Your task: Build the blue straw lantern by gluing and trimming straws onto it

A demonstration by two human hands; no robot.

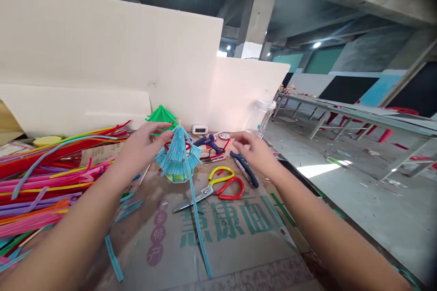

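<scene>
A tiered, roof-shaped blue pipe-cleaner model [177, 150] stands on the table, with one long blue pipe cleaner [200, 227] running down its front toward me. My left hand [153, 138] is at the left of its peak, thumb and forefinger apart; whether the fingertips touch it I cannot tell. Behind that hand rises a green pointed roof [161, 112], partly hidden. My right hand [251, 146] hovers by the upper end of blue-handled pliers [246, 170], its fingers loosely bent and nothing visible in them. Between the hands lie scissors [213, 187] with one yellow and one red handle.
Bundles of coloured pipe cleaners [44, 182] cover the left side. A blue glue gun [210, 142] and a small white digital clock [200, 129] sit behind the scissors. A clear plastic jar [261, 116] stands at the back right, before white boards [109, 50]. The table's right edge drops to the floor.
</scene>
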